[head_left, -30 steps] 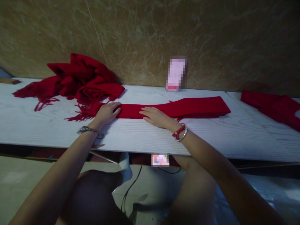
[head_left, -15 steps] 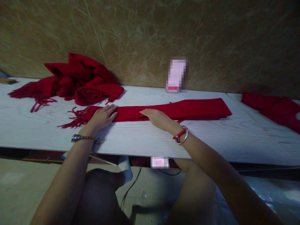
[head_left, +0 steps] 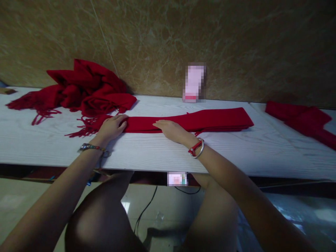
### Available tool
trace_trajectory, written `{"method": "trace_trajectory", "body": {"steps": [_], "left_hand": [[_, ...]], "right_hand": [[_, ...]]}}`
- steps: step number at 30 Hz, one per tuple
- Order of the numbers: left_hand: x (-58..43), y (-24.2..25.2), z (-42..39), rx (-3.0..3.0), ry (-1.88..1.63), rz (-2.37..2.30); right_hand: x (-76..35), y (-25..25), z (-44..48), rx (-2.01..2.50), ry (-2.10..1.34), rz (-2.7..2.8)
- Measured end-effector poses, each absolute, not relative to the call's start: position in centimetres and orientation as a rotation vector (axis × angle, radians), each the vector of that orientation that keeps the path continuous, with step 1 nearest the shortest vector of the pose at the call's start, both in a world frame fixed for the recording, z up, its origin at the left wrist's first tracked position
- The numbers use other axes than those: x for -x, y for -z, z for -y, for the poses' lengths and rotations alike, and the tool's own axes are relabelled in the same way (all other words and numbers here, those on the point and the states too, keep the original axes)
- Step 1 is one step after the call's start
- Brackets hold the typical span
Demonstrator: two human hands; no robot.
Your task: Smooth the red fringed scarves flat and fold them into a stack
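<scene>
A long red scarf (head_left: 215, 120) lies on the middle of the worktop (head_left: 147, 154), folded into a narrow flat band. Its cloth looks soft and matt, like wool, and at the right end several layers show one above another at a neat edge. This right part is wider than the left part. At the left end a fringe (head_left: 82, 128) of twisted threads spreads loosely over the pale, wood-grained surface.

The person's left hand (head_left: 111, 126) rests flat on the scarf beside the fringe, with the fingers extended and the thumb a little apart. The right hand (head_left: 172, 131) lies near the middle of the band, palm down, its fingers almost straight and pointing to the left. Both hands are flattened upon the cloth, and I do not see either one closed around it.

On the left wrist there is a beaded bracelet (head_left: 91, 147); on the right wrist, a red cord (head_left: 193, 151) and a smooth silver bangle (head_left: 202, 148).

At the far left, a second red scarf (head_left: 97, 82) makes a crumpled heap of rounded folds, with tangled fringes, against the brown, marble-patterned wall (head_left: 157, 42). A pale pink upright object (head_left: 194, 80), its details blurred, stands by the wall. More red cloth (head_left: 299, 117) lies at the right.
</scene>
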State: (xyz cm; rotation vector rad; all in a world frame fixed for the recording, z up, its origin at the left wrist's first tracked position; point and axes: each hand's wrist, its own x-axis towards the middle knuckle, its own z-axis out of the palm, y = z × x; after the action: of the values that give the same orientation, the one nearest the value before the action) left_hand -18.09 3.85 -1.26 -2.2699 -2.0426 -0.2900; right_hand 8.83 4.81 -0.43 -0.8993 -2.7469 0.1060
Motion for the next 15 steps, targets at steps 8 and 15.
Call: {"method": "trace_trajectory", "body": {"steps": [8,15], "left_hand": [[17.0,-0.2,-3.1,2.299,0.286,2.089],[17.2,0.1,-3.4,2.285,0.318,2.069]], "right_hand": [[-8.8,0.8,-5.0,0.905,-0.098,2.74],[-8.7,1.0,-5.3,0.898,-0.101,2.759]]}}
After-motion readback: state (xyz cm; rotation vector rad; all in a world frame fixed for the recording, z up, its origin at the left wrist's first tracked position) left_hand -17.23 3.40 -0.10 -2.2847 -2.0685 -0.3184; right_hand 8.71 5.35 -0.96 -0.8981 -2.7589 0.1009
